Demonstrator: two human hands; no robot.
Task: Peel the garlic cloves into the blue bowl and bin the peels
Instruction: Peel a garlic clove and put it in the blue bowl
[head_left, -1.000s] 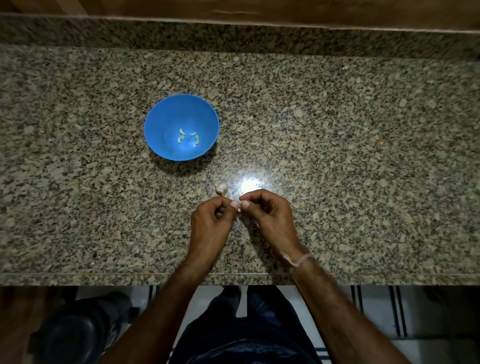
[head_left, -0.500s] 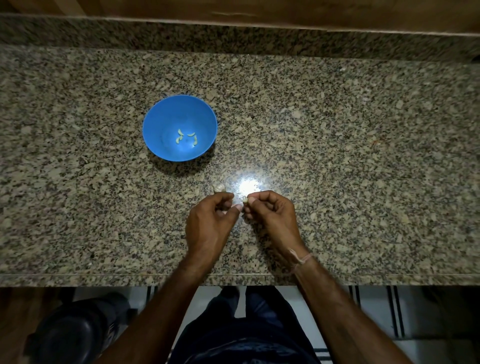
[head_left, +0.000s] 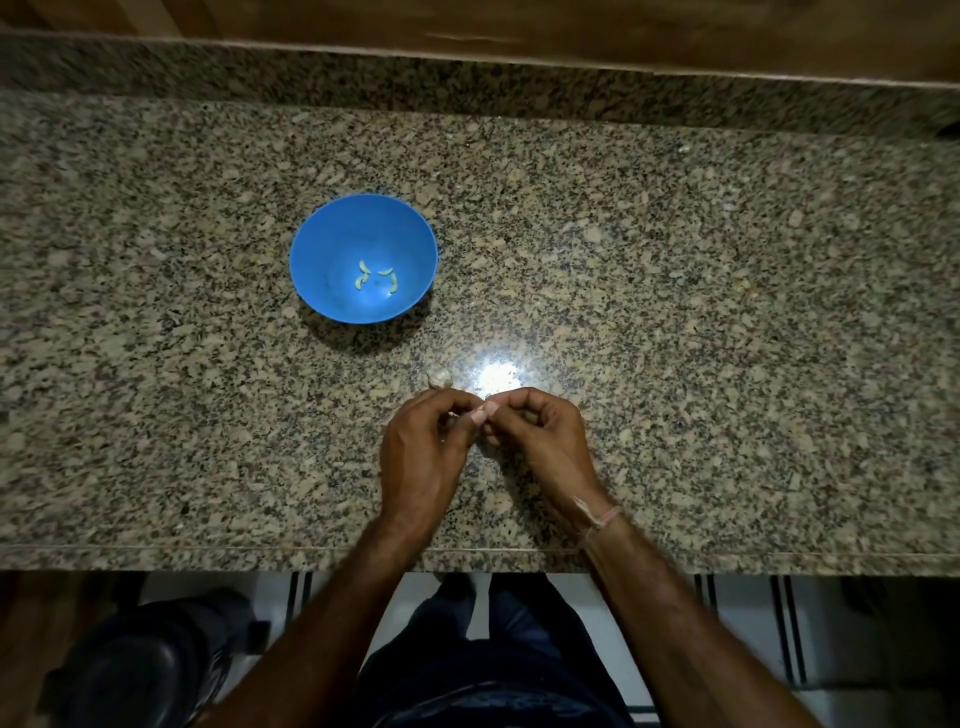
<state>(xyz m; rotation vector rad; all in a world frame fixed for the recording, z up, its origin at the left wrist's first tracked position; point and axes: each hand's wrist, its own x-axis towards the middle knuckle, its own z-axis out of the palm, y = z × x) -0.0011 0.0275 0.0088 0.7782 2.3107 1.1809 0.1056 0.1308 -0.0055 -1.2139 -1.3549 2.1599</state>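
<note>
Counter (head_left: 675, 312): our worktop. A glare spot sits just beyond the hands, and it washes out the stone there.
Dark shape (head_left: 140, 670): on the floor at our lower left, below the counter edge. It may be the bin, kept in reach for peels, but it is too dim and cut off to say.
Bowl (head_left: 322, 260): stands open on the counter, up and left of the hands and well apart from them, leaving us room to work.
Left hand (head_left: 421, 457): fingers curled, thumb and fingertips pinching at the meeting point.
Right hand (head_left: 545, 441): curled the same way and pinching from the other side, so the two can pull the skin apart.
Garlic (head_left: 439, 378): an unpeeled piece waits on the counter just beyond the left fingers.
Peeled cloves (head_left: 376, 278): four pale pieces lie in the bowl's bottom.
Clove: we judge it is held between both sets of fingertips. They hide it almost wholly, and we make out no loose peels.
</note>
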